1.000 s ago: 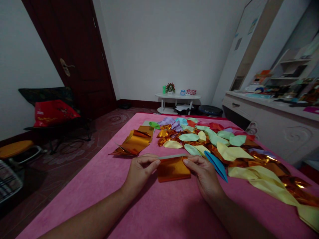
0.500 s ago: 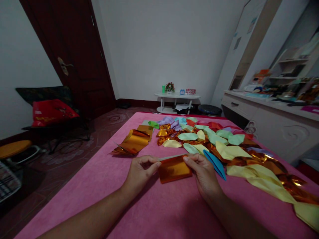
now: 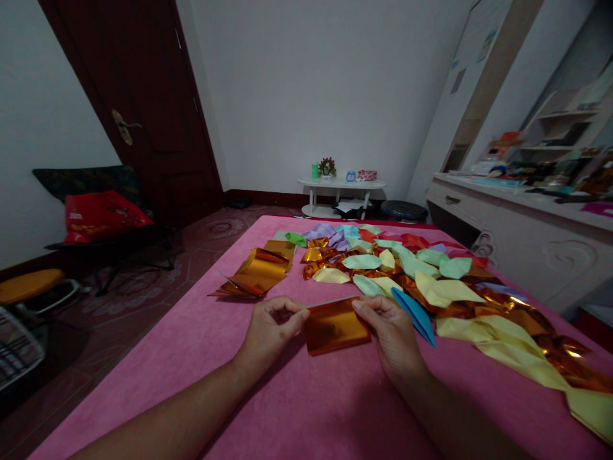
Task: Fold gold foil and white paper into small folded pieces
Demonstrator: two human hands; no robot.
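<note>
A folded rectangle of shiny orange-gold foil paper (image 3: 337,327) is stretched between my two hands above the pink cloth (image 3: 297,402). My left hand (image 3: 275,329) pinches its upper left corner between thumb and fingers. At the upper right corner, my right hand (image 3: 390,329) grips it the same way, thumb on the near face. A stack of loose gold foil sheets (image 3: 261,271) lies beyond my left hand. Just right of my right hand rests a folded blue paper (image 3: 416,316).
Folded paper pieces in several colours, including a pale yellow one (image 3: 445,291), spread over the right side. Farther off are a small white table (image 3: 341,183) and a dark door (image 3: 138,102). A chair holds a red bag (image 3: 103,217); a white dresser (image 3: 522,236) stands right.
</note>
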